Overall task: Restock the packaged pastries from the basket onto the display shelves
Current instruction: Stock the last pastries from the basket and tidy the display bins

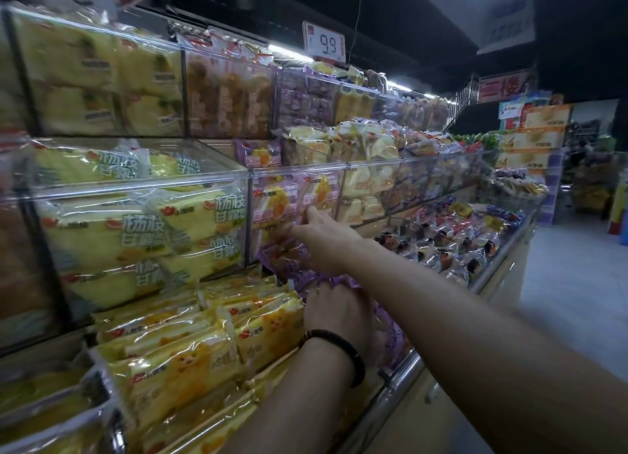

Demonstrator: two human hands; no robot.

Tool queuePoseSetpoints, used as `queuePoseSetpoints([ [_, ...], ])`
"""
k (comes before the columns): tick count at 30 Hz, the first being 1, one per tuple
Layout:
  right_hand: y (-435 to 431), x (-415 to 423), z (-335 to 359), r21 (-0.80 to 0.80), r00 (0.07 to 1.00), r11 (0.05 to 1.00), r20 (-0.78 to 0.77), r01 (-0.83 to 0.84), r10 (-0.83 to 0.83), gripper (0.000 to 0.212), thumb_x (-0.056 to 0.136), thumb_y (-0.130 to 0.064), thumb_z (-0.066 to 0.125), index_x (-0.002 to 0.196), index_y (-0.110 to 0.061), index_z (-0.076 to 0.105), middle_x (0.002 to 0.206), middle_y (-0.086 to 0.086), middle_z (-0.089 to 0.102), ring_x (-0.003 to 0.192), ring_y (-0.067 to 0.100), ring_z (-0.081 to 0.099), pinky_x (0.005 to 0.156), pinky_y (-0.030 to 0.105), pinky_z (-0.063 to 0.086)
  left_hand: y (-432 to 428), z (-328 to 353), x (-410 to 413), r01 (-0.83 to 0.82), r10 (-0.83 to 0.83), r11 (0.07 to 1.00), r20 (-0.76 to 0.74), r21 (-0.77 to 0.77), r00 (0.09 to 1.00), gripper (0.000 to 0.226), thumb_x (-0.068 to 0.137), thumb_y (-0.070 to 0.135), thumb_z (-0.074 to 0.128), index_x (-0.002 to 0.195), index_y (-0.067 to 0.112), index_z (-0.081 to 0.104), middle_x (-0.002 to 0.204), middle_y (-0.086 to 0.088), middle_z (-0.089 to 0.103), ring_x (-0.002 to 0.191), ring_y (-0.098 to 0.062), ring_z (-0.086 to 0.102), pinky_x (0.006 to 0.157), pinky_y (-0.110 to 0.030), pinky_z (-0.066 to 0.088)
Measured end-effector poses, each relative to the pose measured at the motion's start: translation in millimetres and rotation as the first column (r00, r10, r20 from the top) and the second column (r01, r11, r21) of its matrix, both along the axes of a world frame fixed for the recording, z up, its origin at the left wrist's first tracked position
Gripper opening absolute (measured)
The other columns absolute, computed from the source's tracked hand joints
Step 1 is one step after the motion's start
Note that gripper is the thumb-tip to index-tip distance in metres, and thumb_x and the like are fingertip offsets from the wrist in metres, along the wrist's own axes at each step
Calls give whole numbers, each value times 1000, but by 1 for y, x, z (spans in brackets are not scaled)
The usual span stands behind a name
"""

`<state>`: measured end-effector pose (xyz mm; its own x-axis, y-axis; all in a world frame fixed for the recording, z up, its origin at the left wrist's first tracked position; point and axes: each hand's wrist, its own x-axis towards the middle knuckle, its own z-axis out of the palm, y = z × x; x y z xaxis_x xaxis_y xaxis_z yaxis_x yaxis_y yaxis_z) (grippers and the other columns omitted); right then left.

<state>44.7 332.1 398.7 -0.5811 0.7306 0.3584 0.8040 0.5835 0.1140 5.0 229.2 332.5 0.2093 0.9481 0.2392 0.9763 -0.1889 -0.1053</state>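
Purple packets (283, 266) under left hand (336, 314), grip unclear, right hand (317, 231) outstretched, fingers straight

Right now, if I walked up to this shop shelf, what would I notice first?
Probably the two bare arms stretching in: the right hand reaches up to the pink pastry packets in a clear bin, while the left hand, with a black bracelet on its wrist, is down among purple packets. Next come the big yellow pastry packs filling the left bins, and the white 9.9 price sign up top.
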Motion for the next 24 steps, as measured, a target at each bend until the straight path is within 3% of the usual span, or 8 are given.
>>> queuePoseSetpoints([
  [3,0,-4,-3,12,997,1000,72,17,-18,61,99,-34,65,156,-35,43,137,14,43,127,34,41,105,47,46,0,1,0,-9,9,1000,-11,-20,1000,50,100,47,53,138,15,56,135,-13,57,128,-37,49,109,-48,39],
  [6,-2,-4,1,80,998,997,69,-15,9,56,94,-29,71,146,-33,55,142,13,44,134,34,37,110,50,44,3,-1,-2,-12,12,1000,12,-21,1000,46,100,46,55,133,15,59,132,-13,59,126,-36,52,108,-48,42],
  [8,-2,3,5,139,996,990,81,-37,26,54,92,-22,72,143,-32,56,144,9,46,139,31,36,105,47,47,7,-4,-2,-13,13,1000,49,0,999,48,96,53,59,130,19,62,129,-10,61,123,-34,55,105,-48,45],
  [12,-6,24,1,144,999,989,28,-39,35,49,95,-5,64,134,-27,45,139,1,59,134,26,47,81,41,54,16,-10,0,-26,26,1000,85,2,996,42,96,54,60,130,31,64,132,-3,62,127,-31,53,104,-49,44],
  [16,-19,48,9,146,987,989,-162,2,22,36,95,-3,63,114,-22,39,122,2,57,117,27,53,78,39,48,16,-8,0,-8,9,1000,95,-6,995,46,91,63,62,125,33,68,127,1,67,119,-27,61,102,-45,49],
  [20,-42,99,22,96,943,995,-328,-32,62,53,92,-7,70,136,-25,46,129,3,56,116,24,54,92,43,53,11,-2,0,-2,8,999,150,-41,989,44,87,66,63,109,30,75,111,0,73,107,-26,66,95,-43,57],
  [24,-76,157,27,49,893,992,-431,-119,128,39,88,-18,81,121,-22,61,115,-5,63,104,17,63,91,43,59,10,12,-11,95,-34,975,292,-199,956,52,89,71,64,114,27,74,111,1,70,103,-21,65,90,-39,58],
])
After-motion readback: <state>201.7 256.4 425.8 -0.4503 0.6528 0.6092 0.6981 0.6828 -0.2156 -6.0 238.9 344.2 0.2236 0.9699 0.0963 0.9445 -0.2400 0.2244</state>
